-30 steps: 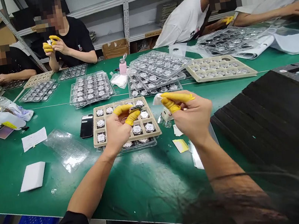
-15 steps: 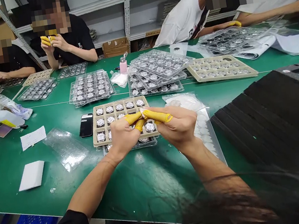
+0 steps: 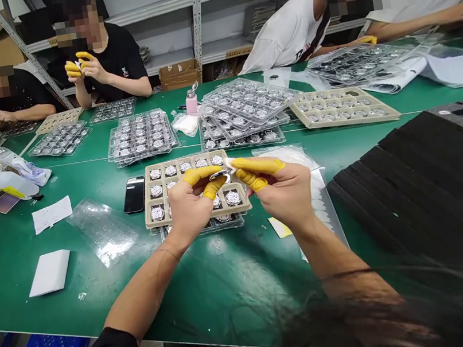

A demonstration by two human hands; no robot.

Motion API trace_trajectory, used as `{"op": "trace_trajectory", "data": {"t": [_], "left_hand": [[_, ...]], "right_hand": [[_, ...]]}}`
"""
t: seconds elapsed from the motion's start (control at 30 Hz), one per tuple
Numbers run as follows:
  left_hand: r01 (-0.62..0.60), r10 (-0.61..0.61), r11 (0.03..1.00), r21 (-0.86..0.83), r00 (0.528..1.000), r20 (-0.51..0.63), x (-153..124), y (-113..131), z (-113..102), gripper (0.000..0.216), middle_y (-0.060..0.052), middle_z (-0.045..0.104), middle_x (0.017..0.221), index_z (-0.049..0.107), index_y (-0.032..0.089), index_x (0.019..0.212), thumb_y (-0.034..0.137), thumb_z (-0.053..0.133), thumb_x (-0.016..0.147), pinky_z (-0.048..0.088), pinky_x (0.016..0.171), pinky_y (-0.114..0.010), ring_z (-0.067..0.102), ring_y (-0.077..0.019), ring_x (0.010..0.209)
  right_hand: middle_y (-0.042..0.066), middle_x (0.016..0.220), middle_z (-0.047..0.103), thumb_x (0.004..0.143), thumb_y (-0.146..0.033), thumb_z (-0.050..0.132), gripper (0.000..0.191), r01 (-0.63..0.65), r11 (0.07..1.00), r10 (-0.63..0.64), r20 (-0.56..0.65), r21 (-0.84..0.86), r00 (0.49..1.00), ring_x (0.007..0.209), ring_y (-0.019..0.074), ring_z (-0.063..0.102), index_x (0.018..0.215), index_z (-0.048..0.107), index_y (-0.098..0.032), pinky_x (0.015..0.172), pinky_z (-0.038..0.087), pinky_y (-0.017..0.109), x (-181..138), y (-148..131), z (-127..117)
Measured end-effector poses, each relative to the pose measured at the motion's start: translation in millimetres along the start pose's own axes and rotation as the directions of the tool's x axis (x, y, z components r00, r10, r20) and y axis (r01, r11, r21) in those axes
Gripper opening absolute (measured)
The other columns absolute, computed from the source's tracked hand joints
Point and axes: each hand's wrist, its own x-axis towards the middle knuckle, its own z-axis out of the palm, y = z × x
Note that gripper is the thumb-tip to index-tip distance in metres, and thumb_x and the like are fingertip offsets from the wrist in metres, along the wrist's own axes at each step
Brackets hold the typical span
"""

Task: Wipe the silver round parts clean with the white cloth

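Note:
My left hand (image 3: pixel 190 205), with yellow finger cots, pinches a small silver part (image 3: pixel 218 175) above a beige tray (image 3: pixel 240 209). My right hand (image 3: pixel 280 192), also wearing yellow cots, pinches a small piece of white film (image 3: pixel 230 165) right by that part. Round silver watch-like pieces (image 3: pixel 232 198) sit in the tray's pockets, several hidden beneath my hands. The tray rests on a clear blister tray (image 3: pixel 224 222). A sheet of white film pieces (image 3: pixel 285 157) lies under and beyond my right hand.
A black phone (image 3: pixel 134 195) lies left of the tray, and stacked blister trays (image 3: pixel 142 140) stand beyond it. Black foam sheets (image 3: pixel 413 198) cover the right side of the green bench (image 3: pixel 214 292). Co-workers (image 3: pixel 105 59) sit across the bench.
My hands have come together over the tray, then parted slightly. A sheet of white film now lies right of the tray, over the loose paper slips.

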Motion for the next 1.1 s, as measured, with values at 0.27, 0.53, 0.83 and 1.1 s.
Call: {"op": "trace_trajectory", "data": {"t": [0.27, 0.53, 0.83, 1.1], "left_hand": [[-0.293, 0.282, 0.848, 0.441, 0.955, 0.093, -7, 5, -4, 0.014, -0.003, 0.080, 0.078, 0.085, 0.024, 0.094, 0.023, 0.083, 0.080, 0.059, 0.066, -0.030, 0.073, -0.0176, 0.068], [-0.248, 0.276, 0.870, 0.425, 0.961, -0.004, -10, -3, 0, 0.018, -0.005, 0.083, 0.091, 0.085, 0.025, 0.100, 0.026, 0.081, 0.083, 0.064, 0.074, -0.034, 0.076, -0.0201, 0.077], [-0.020, 0.020, 0.997, 0.071, 1.000, 0.012, -1, 7, -1, 0.027, -0.007, 0.083, 0.101, 0.084, 0.021, 0.099, 0.038, 0.088, 0.078, 0.066, 0.088, -0.037, 0.079, -0.0222, 0.093], [-0.300, 0.303, 0.826, 0.477, 0.950, 0.074, -10, 7, -6, 0.019, -0.004, 0.080, 0.077, 0.086, 0.025, 0.096, 0.026, 0.082, 0.078, 0.060, 0.066, -0.031, 0.072, -0.0187, 0.067]], "right_hand": [[-0.003, 0.113, 0.080, 0.084, 0.000, 0.059, 0.050, 0.339, 0.926, -0.329, 0.085, -0.164, 0.941, 0.099, 0.0207, 0.079, 0.113, 0.081, -0.034, 0.083, 0.067, 0.036, -6, 3, 1], [0.001, 0.096, 0.083, 0.072, -0.001, 0.060, 0.046, 0.285, 0.733, -0.327, 0.048, -0.618, 0.944, 0.075, 0.0197, 0.076, 0.101, 0.084, -0.026, 0.065, 0.057, 0.031, -2, 15, -11], [0.000, 0.099, 0.082, 0.081, -0.019, 0.072, 0.021, -0.123, 0.992, 0.122, 0.029, 0.041, 0.992, 0.063, 0.0129, 0.071, 0.097, 0.084, -0.027, 0.045, 0.055, 0.022, 1, -2, 3], [-0.001, 0.099, 0.082, 0.075, 0.000, 0.056, 0.045, 0.310, 0.876, -0.310, 0.061, -0.370, 0.949, 0.083, 0.0170, 0.076, 0.098, 0.083, -0.027, 0.071, 0.059, 0.028, -6, 8, -1]]}}
